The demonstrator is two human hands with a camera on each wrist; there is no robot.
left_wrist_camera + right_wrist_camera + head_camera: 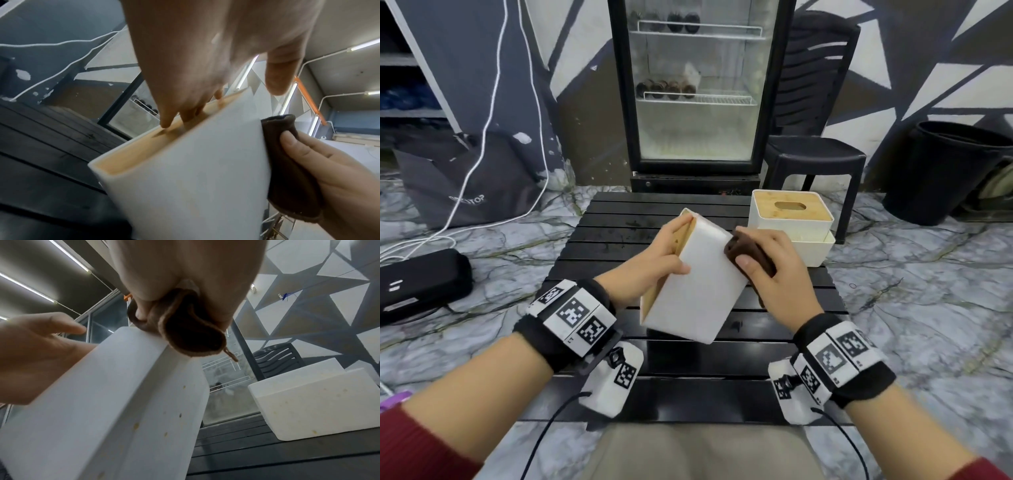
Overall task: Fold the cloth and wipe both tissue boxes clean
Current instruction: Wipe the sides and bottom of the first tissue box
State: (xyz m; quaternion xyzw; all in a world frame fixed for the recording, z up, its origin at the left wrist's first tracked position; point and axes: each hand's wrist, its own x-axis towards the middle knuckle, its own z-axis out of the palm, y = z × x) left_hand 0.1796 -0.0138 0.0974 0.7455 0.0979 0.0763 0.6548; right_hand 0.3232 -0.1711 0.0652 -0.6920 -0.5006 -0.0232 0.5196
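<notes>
free: table [599,246] left half | blocked: second tissue box [791,222] at back right

White box [697,291], brown cloth [751,253], black table [619,236].

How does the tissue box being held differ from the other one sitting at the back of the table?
The held tissue box is lifted and tipped on its side, its wooden lid facing left; the far tissue box stands upright on the table, lid up. The held one is gripped by the left hand and touched by the brown cloth in the right hand; the far one is untouched. Both are white with yellowish specks.
</notes>
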